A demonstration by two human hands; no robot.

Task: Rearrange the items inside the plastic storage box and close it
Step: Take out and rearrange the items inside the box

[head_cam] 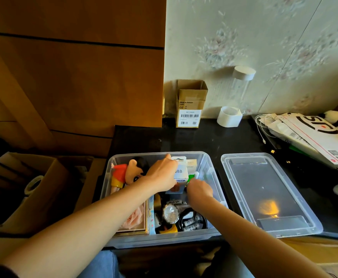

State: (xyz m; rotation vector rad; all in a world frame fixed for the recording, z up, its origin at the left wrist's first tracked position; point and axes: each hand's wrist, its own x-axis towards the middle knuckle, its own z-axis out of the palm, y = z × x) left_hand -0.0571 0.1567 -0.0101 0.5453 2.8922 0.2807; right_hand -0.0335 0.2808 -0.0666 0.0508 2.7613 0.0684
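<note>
Still sorting: inside the storage box (208, 167), the left hand (162, 173) grips a white carton (181, 173); the right hand (199, 190) beside it pinches something green (unclear what). Next, seat the carton; the lid (296, 213) waits just right of the box.

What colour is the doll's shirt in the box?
Red, on the doll, seen in the head view.

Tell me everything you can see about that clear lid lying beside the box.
The lid is clear, slightly frosted plastic, rectangular with rounded corners and a raised rim. It lies flat on the dark tabletop, just right of the open storage box, apparently upside down. Neither hand touches it. A warm orange patch of light shows on it near its near end.
</note>
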